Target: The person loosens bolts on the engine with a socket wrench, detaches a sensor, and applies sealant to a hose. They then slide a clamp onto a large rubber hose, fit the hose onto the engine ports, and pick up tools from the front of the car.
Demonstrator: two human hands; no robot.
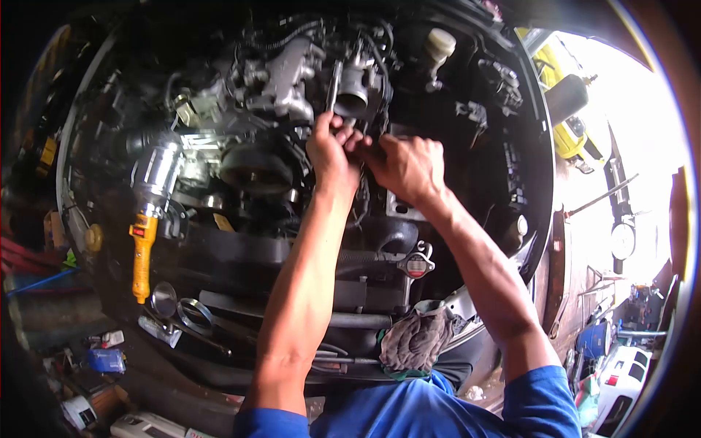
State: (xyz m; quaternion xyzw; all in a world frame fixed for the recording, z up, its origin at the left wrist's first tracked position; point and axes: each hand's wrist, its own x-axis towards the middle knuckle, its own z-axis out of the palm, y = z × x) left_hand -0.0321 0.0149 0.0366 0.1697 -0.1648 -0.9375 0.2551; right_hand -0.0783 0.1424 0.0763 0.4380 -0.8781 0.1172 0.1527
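Observation:
Both hands reach into the engine bay, close together below the round metal throttle opening (pixel 352 95). My left hand (pixel 334 150) is closed, with its thumb and fingers at the lower end of an upright metal tool (pixel 335 86). Just right of it, my right hand (pixel 410 164) has its fingers curled inward near the left fingertips; what they hold, if anything, is hidden. The silver intake manifold (pixel 290 77) lies up and left of the hands.
A yellow-handled work light (pixel 143 255) stands at the left of the bay. Nearer me are the radiator cap (pixel 416 265) and a dirty cloth (pixel 420 342) on the front edge. A white-capped reservoir (pixel 439 45) sits at the upper right.

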